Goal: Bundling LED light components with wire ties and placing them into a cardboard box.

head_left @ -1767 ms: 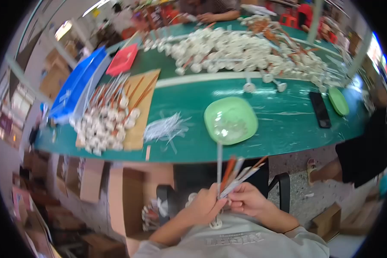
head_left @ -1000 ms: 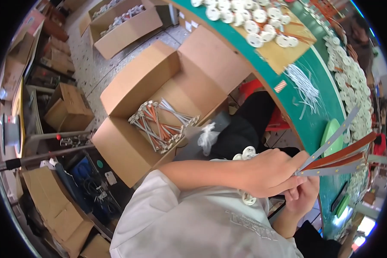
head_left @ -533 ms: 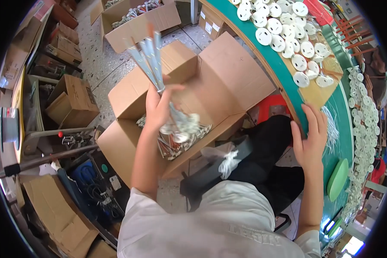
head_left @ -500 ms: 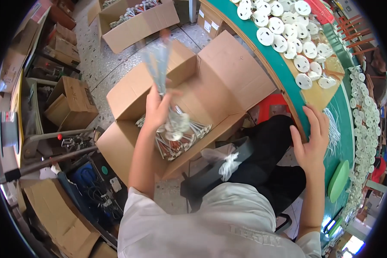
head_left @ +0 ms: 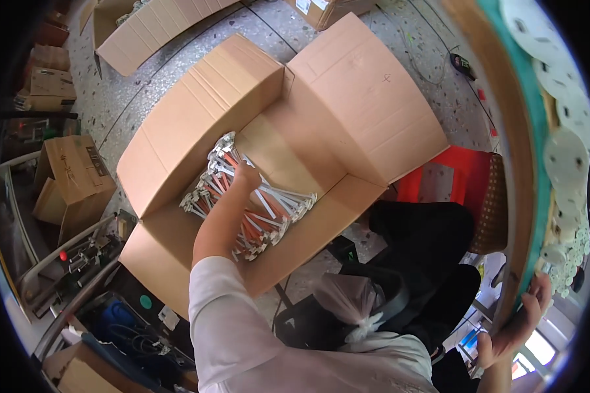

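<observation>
My left hand [head_left: 246, 177] reaches down into a large open cardboard box [head_left: 170, 134], its fingers closed round a bundle of grey and orange wires [head_left: 226, 149] with whitish ends. This bundle lies over several similar wire bundles [head_left: 262, 229] on the box floor. Part of the grip is hidden by the back of the hand. At the far right, my right hand [head_left: 521, 324] grips the wooden edge [head_left: 521, 216] of the green-topped workbench, fingers curled over the top and thumb below. White round discs with slots [head_left: 567, 160] lie on the bench beyond that hand.
A red stool [head_left: 462, 173] stands between box and bench. A tied clear plastic bag [head_left: 347, 298] lies by my lap. Another cardboard box [head_left: 157, 33] is at the far left, with a smaller one [head_left: 78, 173] nearer. Metal equipment [head_left: 82, 262] stands left of the box.
My left hand has lowered the wire bundle from above the box into it. The view has swung left and down. My right hand has slid nearer along the bench edge and curled round it.
</observation>
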A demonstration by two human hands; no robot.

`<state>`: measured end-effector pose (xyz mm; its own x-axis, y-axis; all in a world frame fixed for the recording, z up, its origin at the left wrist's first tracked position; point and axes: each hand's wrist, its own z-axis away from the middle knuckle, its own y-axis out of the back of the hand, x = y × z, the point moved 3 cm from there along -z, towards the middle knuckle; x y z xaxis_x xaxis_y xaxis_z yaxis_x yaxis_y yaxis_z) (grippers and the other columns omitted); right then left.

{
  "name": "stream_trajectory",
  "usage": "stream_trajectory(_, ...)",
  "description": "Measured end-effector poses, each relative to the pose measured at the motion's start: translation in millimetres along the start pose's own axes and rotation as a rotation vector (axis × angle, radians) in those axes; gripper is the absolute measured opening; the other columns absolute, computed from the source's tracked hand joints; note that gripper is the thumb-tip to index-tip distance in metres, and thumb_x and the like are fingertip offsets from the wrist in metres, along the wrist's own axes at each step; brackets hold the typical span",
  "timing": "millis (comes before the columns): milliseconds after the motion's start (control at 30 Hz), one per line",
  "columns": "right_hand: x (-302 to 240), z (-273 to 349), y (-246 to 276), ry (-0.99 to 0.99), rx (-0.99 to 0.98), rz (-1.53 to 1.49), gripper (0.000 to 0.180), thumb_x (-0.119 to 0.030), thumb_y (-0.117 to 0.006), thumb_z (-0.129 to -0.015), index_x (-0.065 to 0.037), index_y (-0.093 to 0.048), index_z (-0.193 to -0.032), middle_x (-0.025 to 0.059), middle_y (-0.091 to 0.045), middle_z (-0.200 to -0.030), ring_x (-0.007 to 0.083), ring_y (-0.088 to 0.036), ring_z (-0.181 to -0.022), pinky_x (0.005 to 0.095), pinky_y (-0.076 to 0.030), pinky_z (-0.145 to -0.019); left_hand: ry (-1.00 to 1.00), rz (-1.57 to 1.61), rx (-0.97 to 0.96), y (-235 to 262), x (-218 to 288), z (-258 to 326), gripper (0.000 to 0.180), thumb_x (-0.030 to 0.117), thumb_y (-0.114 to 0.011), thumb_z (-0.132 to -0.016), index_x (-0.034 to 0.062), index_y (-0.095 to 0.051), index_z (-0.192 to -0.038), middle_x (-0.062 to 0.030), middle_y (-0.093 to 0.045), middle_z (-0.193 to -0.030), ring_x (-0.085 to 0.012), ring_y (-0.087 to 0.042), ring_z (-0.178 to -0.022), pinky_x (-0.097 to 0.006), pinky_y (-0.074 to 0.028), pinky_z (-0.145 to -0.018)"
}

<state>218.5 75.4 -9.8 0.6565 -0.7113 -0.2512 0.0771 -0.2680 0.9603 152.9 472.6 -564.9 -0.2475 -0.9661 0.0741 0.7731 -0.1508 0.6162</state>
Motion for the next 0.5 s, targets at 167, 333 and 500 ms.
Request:
stream_trajectory(167,0,3,1,-0.028,-0.035,-0.010,0.083,-0.050,-0.068,-0.071,-0.009,-0.038,-0.137,0.0291,-0.027,-0.141,0.0406,-0.025,-0.135,0.0533,-0.019,-0.109,0.119,0.107,-0.086,-45,-4,-45,0.035,0.027,-0.042,-0.093,0.0129,-0.071,-0.107,-0.0046,-0.065,-0.120,-0.0168,-0.058,-0.115,-0.036,-0.033,-0.103)
stream_trajectory(333,2,4,1,-0.005,-0.026,-0.063,0.086,-0.051,-0.068,-0.071,-0.008,-0.036,-0.138,0.0285,-0.026,-0.142,0.0406,-0.022,-0.136,0.0527,-0.017,-0.110,0.202,0.109,0.082,-59,6,-38,0.034,0.030,-0.045,-0.093,0.0149,-0.067,-0.114,-0.0048,-0.059,-0.126,-0.0217,-0.045,-0.127,-0.041,-0.033,-0.103)
stream_trajectory(500,-2,-3,2,0.013,-0.045,-0.023,0.085,-0.054,-0.067,-0.069,-0.004,-0.039,-0.133,0.0305,-0.026,-0.144,0.0416,-0.027,-0.136,0.0527,-0.018,-0.112,0.335,0.401,0.454,-29,53,19,0.027,0.019,-0.057,-0.084,0.0117,-0.064,-0.109,-0.0108,-0.060,-0.119,-0.0288,-0.047,-0.123,-0.044,-0.039,-0.100)
